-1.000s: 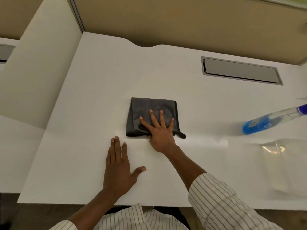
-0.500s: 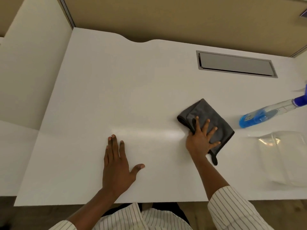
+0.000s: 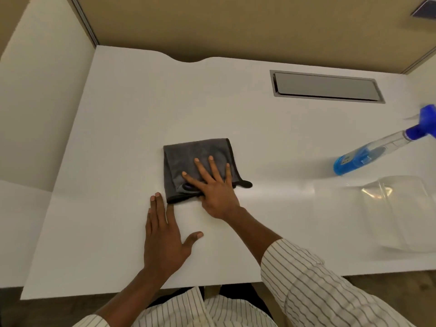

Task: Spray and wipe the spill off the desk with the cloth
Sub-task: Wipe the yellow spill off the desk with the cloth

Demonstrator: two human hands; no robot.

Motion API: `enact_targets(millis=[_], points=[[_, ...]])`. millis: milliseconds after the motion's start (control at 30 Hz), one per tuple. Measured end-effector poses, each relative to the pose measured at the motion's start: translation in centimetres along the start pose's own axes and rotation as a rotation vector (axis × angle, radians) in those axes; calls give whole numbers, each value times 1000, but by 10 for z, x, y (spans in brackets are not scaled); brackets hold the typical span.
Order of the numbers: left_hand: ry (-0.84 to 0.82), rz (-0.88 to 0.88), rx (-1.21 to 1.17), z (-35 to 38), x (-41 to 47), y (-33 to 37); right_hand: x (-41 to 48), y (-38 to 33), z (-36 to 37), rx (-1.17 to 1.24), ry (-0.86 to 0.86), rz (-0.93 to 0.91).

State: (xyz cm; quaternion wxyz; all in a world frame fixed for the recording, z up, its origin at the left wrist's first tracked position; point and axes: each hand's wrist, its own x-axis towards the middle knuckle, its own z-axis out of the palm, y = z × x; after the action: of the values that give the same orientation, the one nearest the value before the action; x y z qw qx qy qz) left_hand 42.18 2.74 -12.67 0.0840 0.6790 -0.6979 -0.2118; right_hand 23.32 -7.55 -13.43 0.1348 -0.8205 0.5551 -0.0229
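A folded dark grey cloth (image 3: 188, 159) lies flat near the middle of the white desk (image 3: 122, 119). My right hand (image 3: 214, 190) presses down on the cloth's near right part, fingers spread, palm on its near edge. My left hand (image 3: 165, 239) rests flat on the bare desk just in front of the cloth, fingers together, thumb out, holding nothing. A spray bottle (image 3: 368, 154) with blue liquid and a blue trigger head stands at the right. A faint glossy streak runs across the desk to the right of the cloth; no distinct spill shows.
A grey recessed cable hatch (image 3: 325, 87) sits at the back right of the desk. A clear plastic container (image 3: 401, 208) lies near the right front. Tan partition walls close off the back. A white side surface (image 3: 42, 95) adjoins on the left.
My right hand has slid the cloth back from the right side near the bottle to the middle of the desk. My left hand has stayed flat in the same spot.
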Motion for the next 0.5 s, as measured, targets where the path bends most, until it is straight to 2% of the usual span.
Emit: enact_targets(millis=[67, 167, 367, 500], points=[[-10, 18, 14, 2, -2, 1, -19, 19, 0, -4, 14, -51], [-19, 30, 42, 4, 0, 3, -42, 55, -10, -2, 45, 44], [-34, 32, 31, -1, 1, 4, -78, 114, -27, 35, 116, 563], [-32, 31, 20, 0, 1, 3, -98, 111, -25, 109, 198, 970]])
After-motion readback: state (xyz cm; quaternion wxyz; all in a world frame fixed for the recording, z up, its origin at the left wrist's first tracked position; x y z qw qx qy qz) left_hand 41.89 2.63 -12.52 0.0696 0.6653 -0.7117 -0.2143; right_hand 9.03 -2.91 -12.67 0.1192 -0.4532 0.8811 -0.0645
